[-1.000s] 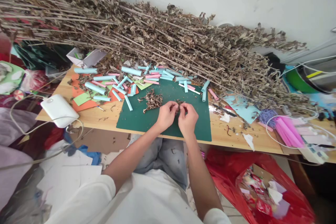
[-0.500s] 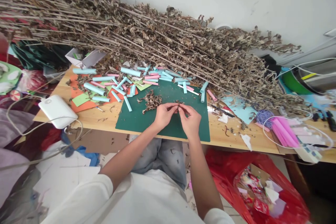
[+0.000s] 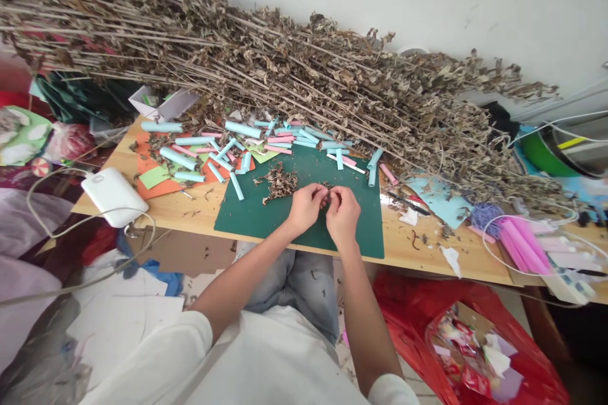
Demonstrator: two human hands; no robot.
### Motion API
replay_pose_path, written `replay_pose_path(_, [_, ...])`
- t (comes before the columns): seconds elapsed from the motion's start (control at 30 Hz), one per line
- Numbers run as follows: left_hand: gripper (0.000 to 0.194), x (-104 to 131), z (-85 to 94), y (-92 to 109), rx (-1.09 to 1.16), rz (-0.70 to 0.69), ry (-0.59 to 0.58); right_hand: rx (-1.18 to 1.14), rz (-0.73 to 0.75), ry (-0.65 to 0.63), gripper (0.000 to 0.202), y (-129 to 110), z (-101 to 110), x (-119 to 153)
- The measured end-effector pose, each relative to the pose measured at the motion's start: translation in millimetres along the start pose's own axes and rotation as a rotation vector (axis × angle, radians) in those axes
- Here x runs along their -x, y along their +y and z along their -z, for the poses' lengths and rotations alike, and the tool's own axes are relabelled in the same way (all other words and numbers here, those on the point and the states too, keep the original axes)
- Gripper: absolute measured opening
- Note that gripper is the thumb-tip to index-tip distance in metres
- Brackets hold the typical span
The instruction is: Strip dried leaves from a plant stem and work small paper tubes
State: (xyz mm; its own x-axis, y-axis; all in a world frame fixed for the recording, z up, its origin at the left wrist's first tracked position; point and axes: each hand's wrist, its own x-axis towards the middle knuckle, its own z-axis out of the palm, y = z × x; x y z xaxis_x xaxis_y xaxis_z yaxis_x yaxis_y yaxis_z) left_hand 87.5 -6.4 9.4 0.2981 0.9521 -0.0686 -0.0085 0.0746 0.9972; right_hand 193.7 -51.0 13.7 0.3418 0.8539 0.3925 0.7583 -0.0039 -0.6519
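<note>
Pinching over the green mat (image 3: 251, 213)
Left hand (image 3: 304, 209), right hand (image 3: 342, 212): fingers closed (apparently on leaf bits (image 3: 326, 185)); press lightly.

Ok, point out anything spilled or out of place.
Dried leaf crumbs lie strewn on the wooden table right of the green cutting mat, apart from its leaf pile, so they look spilled.

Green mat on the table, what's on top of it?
A clump of dried leaves lies on the green mat, and some blue tubes rest toward its far edge. The left hand and right hand are over it; whatever lies directly beneath them is covered.
</note>
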Motion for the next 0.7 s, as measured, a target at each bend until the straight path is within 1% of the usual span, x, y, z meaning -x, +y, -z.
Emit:
replay_pose_path(0.07, [0.022,-1.7,-3.1,-1.2,0.217,0.106,0.014,-0.082,-0.089,0.018,0.019,1.2,-1.2,-2.5])
replay_pose_path(0.1, [0.024,-2.6,-3.7,-1.3,0.293,0.141,0.02,-0.106,-0.109,0.016,0.019,2.2,-0.5,-4.1])
replay_pose_path(0.17, [0.028,-4.6,-3.2,-0.8,0.36,0.175,0.031,-0.093,-0.094,-0.001,0.018,4.5,2.9,-7.0])
replay_pose_path(0.3, [0.028,-8.4,0.5,-0.7,0.328,0.204,0.041,-0.019,-0.051,-0.034,0.024,4.2,12.8,-9.6])
replay_pose_path(0.4, [0.028,-9.8,1.0,-3.9,0.285,0.183,0.025,-0.064,-0.046,-0.034,0.023,-0.7,16.5,-8.7])
replay_pose_path(0.53, [0.03,-9.0,0.4,-8.6,0.223,0.128,-0.016,-0.127,0.005,-0.077,0.023,-3.4,14.7,-7.3])
replay_pose_path(0.6, [0.031,-8.4,1.2,-9.3,0.223,0.131,-0.041,-0.099,0.047,-0.085,0.022,-1.5,12.9,-6.4])
replay_pose_path(0.7, [0.032,-7.4,4.3,-8.5,0.208,0.144,-0.082,-0.03,0.104,-0.064,0.022,2.0,11.2,-4.3])
